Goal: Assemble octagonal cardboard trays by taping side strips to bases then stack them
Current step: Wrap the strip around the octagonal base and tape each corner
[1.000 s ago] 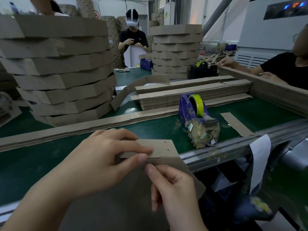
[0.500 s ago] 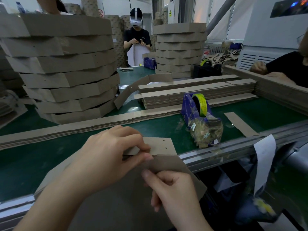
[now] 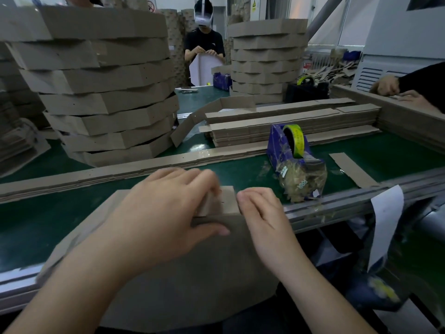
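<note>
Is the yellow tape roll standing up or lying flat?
Standing up. The tape roll sits on its edge in the blue dispenser on the green table, its hole facing sideways.

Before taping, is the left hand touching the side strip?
Touching. Head view shows the left hand gripping the upright end of the side strip above the base.

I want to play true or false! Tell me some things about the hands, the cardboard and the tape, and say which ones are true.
1. The tape dispenser is purple. True.
2. Its tape roll is red. False: it is yellow-green.
3. The left hand grips the side strip. True.
4. The right hand holds the tape dispenser. False: it is by the side strip's end, apart from the dispenser.
</note>
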